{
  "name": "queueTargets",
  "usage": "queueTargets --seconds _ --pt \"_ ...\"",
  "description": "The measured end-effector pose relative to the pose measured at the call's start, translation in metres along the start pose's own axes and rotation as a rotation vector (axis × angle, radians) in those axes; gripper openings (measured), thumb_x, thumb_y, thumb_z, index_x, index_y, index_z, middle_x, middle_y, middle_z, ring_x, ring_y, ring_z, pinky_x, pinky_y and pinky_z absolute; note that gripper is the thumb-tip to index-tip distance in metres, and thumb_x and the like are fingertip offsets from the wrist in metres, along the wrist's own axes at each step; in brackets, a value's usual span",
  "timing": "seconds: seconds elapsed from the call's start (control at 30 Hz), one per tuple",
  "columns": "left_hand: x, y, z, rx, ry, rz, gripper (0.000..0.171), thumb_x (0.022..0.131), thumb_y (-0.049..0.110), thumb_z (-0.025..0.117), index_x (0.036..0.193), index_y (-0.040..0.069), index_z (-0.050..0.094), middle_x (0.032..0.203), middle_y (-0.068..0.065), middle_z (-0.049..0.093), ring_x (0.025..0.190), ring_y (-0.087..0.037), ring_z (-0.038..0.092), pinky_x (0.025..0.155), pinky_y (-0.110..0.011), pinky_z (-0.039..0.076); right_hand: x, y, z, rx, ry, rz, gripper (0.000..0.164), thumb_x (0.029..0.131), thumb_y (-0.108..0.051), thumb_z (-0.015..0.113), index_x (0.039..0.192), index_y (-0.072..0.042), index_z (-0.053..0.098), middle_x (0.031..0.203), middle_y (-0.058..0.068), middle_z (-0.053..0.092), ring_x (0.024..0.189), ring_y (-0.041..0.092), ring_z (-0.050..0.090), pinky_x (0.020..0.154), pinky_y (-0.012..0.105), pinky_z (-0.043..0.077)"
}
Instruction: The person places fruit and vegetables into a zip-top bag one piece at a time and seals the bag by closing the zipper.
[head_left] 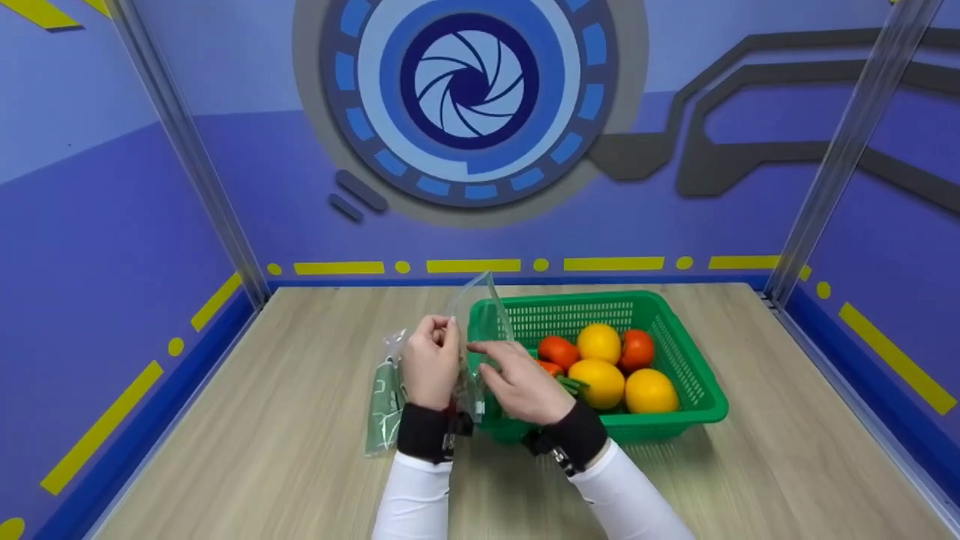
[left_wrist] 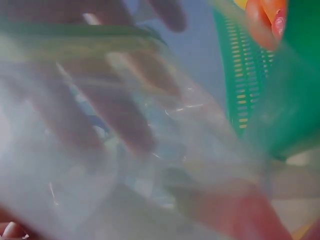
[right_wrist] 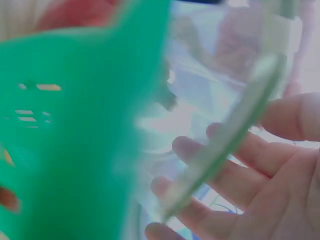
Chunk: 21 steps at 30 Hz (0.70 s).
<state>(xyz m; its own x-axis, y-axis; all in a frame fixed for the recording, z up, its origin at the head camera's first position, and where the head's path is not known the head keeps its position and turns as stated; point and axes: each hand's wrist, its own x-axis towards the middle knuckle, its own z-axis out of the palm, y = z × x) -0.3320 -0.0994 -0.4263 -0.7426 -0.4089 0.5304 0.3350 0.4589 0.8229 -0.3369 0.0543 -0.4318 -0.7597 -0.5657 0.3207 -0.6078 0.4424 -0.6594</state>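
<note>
A clear zip-top plastic bag (head_left: 486, 304) stands raised at the basket's left side. My left hand (head_left: 431, 367) pinches its edge between thumb and curled fingers. My right hand (head_left: 531, 384) is on the bag's other side, thumb apart and fingers loosely extended. In the right wrist view those fingers lie against the bag's zip strip (right_wrist: 227, 142), seen partly through the film. Bag film covers most of the left wrist view and blurs the fingers behind it. Beside my right hand is a green basket (head_left: 709, 414) of tomatoes (head_left: 637, 349) and yellow-orange round fruits (head_left: 596, 384).
Left of my left hand, a flat clear packet with green contents (head_left: 385, 409) lies on the wooden table (head_left: 277, 435). Something thin and green (head_left: 572, 385) shows among the fruits. Blue patterned panels (head_left: 247, 195) enclose the table at the back and sides.
</note>
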Motion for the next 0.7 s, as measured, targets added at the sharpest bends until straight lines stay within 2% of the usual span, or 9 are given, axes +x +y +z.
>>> queueTargets --seconds 0.2,0.33,0.53,0.7 --pt "0.001 0.001 0.0 -0.011 -0.007 -0.022 0.013 0.098 0.009 0.066 0.087 0.003 0.068 0.061 0.003 0.051 0.051 -0.006 0.046 0.049 -0.021 0.038 -0.006 0.0 -0.023 0.005 0.138 -0.02 0.033 0.104 -0.013 0.058 0.135 -0.005 0.062 0.135 0.014 0.064 0.123 0.035 0.056 0.106 0.054 0.048" --pt "0.002 0.001 0.0 -0.018 -0.002 -0.028 0.013 0.097 0.008 0.066 0.086 0.002 0.068 0.061 0.004 0.051 0.051 -0.007 0.046 0.049 -0.021 0.037 -0.009 0.01 -0.042 0.031 0.239 -0.007 0.031 0.103 -0.009 0.06 0.132 -0.003 0.064 0.133 0.014 0.066 0.128 0.036 0.057 0.112 0.056 0.043" --pt "0.001 0.0 0.001 -0.019 -0.001 -0.022 0.013 0.096 0.008 0.067 0.085 0.002 0.068 0.061 0.004 0.05 0.05 -0.005 0.045 0.049 -0.021 0.037 -0.014 0.034 -0.067 0.025 0.351 0.112 0.029 0.104 -0.012 0.059 0.131 -0.005 0.065 0.134 0.015 0.066 0.13 0.036 0.056 0.112 0.056 0.041" --pt "0.001 -0.002 0.002 -0.01 0.004 -0.009 0.013 0.096 0.009 0.067 0.085 0.003 0.069 0.061 0.004 0.049 0.05 -0.003 0.044 0.05 -0.022 0.037 -0.017 0.05 -0.08 -0.03 0.388 0.204 0.029 0.105 -0.013 0.056 0.132 -0.004 0.064 0.135 0.019 0.063 0.131 0.04 0.054 0.112 0.057 0.041"
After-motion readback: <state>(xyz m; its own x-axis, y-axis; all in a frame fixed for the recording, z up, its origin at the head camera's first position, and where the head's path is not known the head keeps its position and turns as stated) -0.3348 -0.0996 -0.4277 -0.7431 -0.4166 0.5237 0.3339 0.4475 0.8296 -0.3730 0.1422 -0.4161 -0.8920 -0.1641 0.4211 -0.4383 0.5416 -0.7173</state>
